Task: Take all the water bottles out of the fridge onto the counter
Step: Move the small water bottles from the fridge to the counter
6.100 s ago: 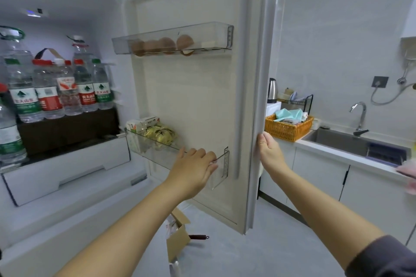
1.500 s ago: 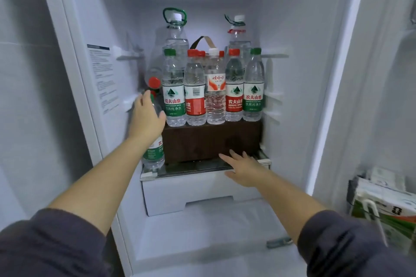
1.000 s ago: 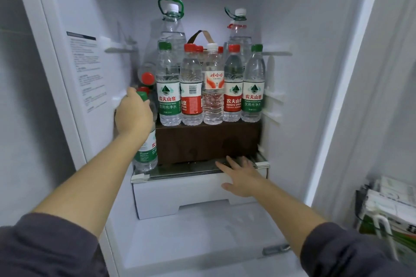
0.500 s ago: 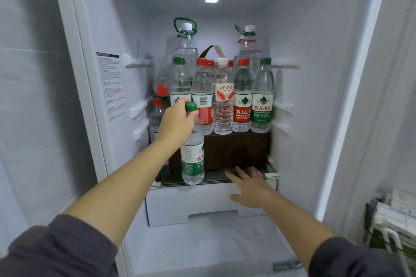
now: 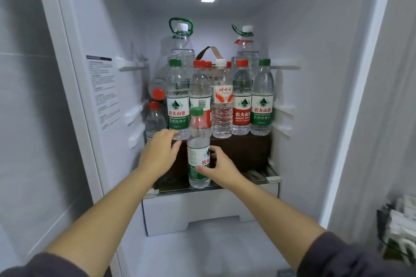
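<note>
Left of the brown box [image 5: 238, 153], on the fridge wall [image 5: 117, 29]: printed sticker [image 5: 102, 92], text too small to read. Also left of the box, deeper in: two red-capped bottles [image 5: 155, 117], one behind and above the other, partly hidden.

Left hand [image 5: 161, 153] is at the box's left front corner. Fingers [image 5: 168, 136] loosely curled, tips just beside the shoulder of a green-capped bottle [image 5: 199, 157]. The picture is smeared there, so cannot tell whether they touch it or clamp on it.

Green-capped bottle: upright, in front of the box's left half, green-and-white label. Base is level with the front edge of the glass shelf [image 5: 261, 177] that the box sits on. Cannot tell if the base rests on the shelf or hangs clear of it.

Right hand [image 5: 221, 168], in front of the box's middle, grips this bottle at the label: thumb across the front, fingers wrapped round the far side.

On top of the box: front row of five bottles [image 5: 221, 101], upright, shoulder to shoulder; caps green, red, white, red, green. Behind that row: two large jugs [image 5: 181, 51] with carry handles, and a brown strap loop [image 5: 208, 50] between them.

Below the box: white drawer [image 5: 202, 211]. Far right of the box: door bin [image 5: 400, 229] holding cartons, cut off by the frame edge.
</note>
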Available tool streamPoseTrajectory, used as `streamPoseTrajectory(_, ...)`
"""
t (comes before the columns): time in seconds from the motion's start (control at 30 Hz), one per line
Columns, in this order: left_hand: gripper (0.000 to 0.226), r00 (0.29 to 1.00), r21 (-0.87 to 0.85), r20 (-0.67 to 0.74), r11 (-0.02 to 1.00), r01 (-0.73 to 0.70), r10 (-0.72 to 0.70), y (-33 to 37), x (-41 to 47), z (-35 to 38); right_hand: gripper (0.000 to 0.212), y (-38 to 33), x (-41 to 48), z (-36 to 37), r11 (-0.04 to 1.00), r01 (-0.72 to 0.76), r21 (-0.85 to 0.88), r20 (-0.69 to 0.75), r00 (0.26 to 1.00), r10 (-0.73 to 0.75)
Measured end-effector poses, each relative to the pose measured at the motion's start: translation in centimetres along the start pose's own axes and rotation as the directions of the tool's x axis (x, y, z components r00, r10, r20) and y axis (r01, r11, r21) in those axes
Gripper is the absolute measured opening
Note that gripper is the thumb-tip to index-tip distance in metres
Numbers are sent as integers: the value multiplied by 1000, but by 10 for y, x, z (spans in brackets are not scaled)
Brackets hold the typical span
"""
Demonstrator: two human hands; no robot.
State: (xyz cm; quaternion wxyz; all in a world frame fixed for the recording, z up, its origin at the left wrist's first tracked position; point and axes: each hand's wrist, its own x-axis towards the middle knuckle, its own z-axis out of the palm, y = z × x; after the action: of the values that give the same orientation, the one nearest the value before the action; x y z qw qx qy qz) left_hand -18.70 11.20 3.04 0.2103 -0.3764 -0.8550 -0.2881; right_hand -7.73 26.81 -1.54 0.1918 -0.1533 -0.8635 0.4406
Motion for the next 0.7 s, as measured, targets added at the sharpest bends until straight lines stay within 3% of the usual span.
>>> streamPoseTrajectory(0.13, 54, 991, 212, 134, 977, -5, -24, -8, -15, 6, 80, -3, 7, 23, 1000, -7, 5, -121, 993, 7)
streamPoseTrajectory(0.37, 65, 995, 262, 92, 965, 13, -38, -1, -17, 8, 65, -6, 3, 24, 999, -46, -8, -228, 973, 43)
streamPoseTrajectory(0.7, 62, 993, 310, 116, 951, -8, -29, -1, -17, 13, 61, 13, -15, -48, 980, -181, -79, -411, 902, 134)
